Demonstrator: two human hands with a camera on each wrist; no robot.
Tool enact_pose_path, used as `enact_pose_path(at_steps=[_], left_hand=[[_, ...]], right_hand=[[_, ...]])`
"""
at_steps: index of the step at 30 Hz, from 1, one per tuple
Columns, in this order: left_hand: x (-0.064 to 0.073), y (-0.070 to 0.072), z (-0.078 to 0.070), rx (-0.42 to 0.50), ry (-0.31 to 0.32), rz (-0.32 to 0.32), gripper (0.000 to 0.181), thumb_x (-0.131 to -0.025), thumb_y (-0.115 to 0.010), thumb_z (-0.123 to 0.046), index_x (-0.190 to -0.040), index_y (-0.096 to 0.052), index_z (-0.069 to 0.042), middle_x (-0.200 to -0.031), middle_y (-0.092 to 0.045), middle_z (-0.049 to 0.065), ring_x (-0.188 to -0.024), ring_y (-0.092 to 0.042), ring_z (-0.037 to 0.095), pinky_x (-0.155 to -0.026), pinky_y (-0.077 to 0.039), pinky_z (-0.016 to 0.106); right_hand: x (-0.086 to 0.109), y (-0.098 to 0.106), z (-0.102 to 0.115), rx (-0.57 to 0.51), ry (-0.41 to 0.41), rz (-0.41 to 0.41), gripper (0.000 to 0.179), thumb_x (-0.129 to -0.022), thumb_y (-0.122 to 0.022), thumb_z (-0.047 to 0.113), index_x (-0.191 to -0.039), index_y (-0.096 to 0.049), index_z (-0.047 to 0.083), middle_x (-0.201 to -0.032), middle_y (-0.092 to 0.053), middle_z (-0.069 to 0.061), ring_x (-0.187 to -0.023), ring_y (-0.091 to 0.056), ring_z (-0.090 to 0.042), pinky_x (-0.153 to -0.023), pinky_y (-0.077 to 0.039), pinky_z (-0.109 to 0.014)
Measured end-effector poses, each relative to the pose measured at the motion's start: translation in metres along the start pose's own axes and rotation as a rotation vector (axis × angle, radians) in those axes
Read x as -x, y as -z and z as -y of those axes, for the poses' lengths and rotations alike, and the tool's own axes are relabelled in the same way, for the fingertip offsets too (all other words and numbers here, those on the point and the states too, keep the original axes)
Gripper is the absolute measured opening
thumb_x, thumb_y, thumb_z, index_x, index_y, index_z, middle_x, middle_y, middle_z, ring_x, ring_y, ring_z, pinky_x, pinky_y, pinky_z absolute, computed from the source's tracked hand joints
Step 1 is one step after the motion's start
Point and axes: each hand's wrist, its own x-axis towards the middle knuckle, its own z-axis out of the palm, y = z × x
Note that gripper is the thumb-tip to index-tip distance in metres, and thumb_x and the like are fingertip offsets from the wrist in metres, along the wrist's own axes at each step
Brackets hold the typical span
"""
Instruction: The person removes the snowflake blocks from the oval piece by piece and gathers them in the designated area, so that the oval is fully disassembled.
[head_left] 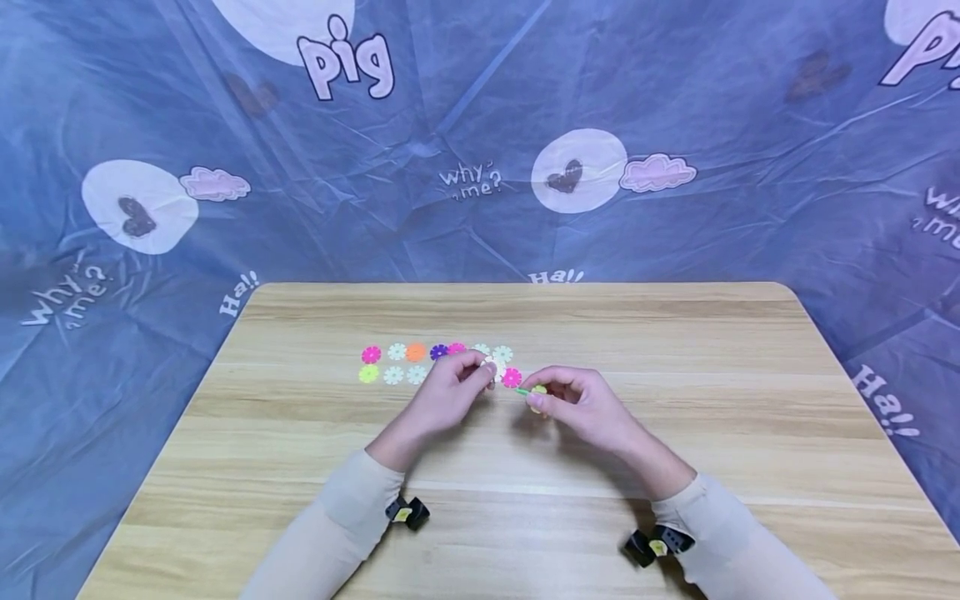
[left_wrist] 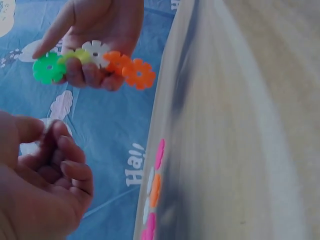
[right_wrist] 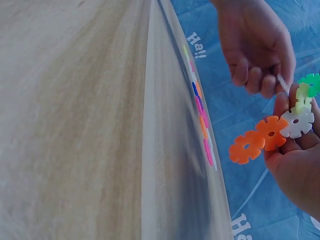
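Note:
My left hand (head_left: pixel 450 387) pinches a white snowflake disc (head_left: pixel 492 367) between thumb and forefinger, over the right end of the rows of discs. In the right wrist view only a thin edge of that white piece shows at the fingertips. To its right, my right hand (head_left: pixel 588 408) holds a chain of linked snowflake discs (right_wrist: pixel 247 146). Two orange discs form one end; a white disc (right_wrist: pixel 298 122) and a yellow one follow, and a green disc (left_wrist: pixel 49 68) is at the other end. The green end points toward the left hand, a short gap away.
Two rows of loose snowflake discs lie on the wooden table (head_left: pixel 300 467), including a pink disc (head_left: pixel 371 355), a yellow-green disc (head_left: pixel 368 373) and an orange disc (head_left: pixel 416 352). The left hand covers part of the rows. A blue printed cloth (head_left: pixel 420 225) hangs behind the table.

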Motion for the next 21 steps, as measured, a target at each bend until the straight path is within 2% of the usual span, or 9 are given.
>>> enact_pose_path(at_steps=[5,7,12,15,18,21], left_hand=[[-0.013,0.002,0.003,-0.113,0.025,0.029,0.033,-0.112,-0.052,-0.018,-0.093,-0.068,0.004,-0.071,-0.050,-0.001,-0.067,-0.045,0.013,-0.066,-0.043,0.026],[-0.018,0.002,0.002,-0.131,0.042,0.029,0.032,-0.112,-0.054,-0.018,-0.094,-0.070,0.003,-0.070,-0.051,0.000,-0.066,-0.045,0.014,-0.065,-0.043,0.027],[-0.029,-0.001,0.002,-0.151,0.108,-0.006,0.021,-0.108,-0.065,-0.017,-0.108,-0.079,-0.002,-0.083,-0.072,0.015,-0.073,-0.063,0.022,-0.067,-0.050,0.024],[-0.038,-0.003,0.003,-0.180,0.153,-0.013,0.017,-0.104,-0.072,-0.019,-0.107,-0.080,-0.005,-0.091,-0.077,0.018,-0.076,-0.068,0.024,-0.066,-0.051,0.024],[-0.047,-0.006,0.002,-0.240,0.182,-0.012,0.016,-0.102,-0.075,-0.022,-0.103,-0.082,-0.008,-0.091,-0.079,0.011,-0.076,-0.066,0.018,-0.068,-0.051,0.025],[-0.056,-0.009,0.002,-0.293,0.193,0.007,0.016,-0.104,-0.073,-0.021,-0.106,-0.083,-0.009,-0.090,-0.078,0.005,-0.076,-0.064,0.015,-0.075,-0.054,0.029]], right_hand=[[0.001,-0.001,0.001,0.005,-0.009,0.007,0.021,-0.102,-0.069,0.005,-0.120,-0.074,-0.004,-0.103,-0.073,-0.022,-0.081,-0.067,-0.016,-0.070,-0.056,-0.023],[0.001,-0.001,0.001,0.007,-0.009,0.009,0.020,-0.102,-0.070,0.005,-0.120,-0.075,-0.003,-0.104,-0.072,-0.026,-0.080,-0.067,-0.016,-0.070,-0.056,-0.023],[0.002,-0.001,0.000,0.005,0.002,0.022,0.020,-0.103,-0.069,0.005,-0.119,-0.074,-0.003,-0.104,-0.071,-0.030,-0.081,-0.068,-0.020,-0.071,-0.058,-0.026],[0.003,-0.001,0.001,-0.007,0.007,0.030,0.020,-0.103,-0.068,0.004,-0.120,-0.074,-0.005,-0.104,-0.071,-0.029,-0.082,-0.069,-0.020,-0.072,-0.060,-0.027],[0.003,-0.001,0.001,-0.011,0.007,0.031,0.020,-0.103,-0.069,0.004,-0.119,-0.074,-0.005,-0.104,-0.072,-0.028,-0.082,-0.070,-0.020,-0.073,-0.059,-0.025],[0.004,-0.001,0.002,-0.007,0.003,0.028,0.020,-0.102,-0.069,0.004,-0.119,-0.074,-0.005,-0.105,-0.072,-0.029,-0.082,-0.070,-0.020,-0.073,-0.060,-0.026]])
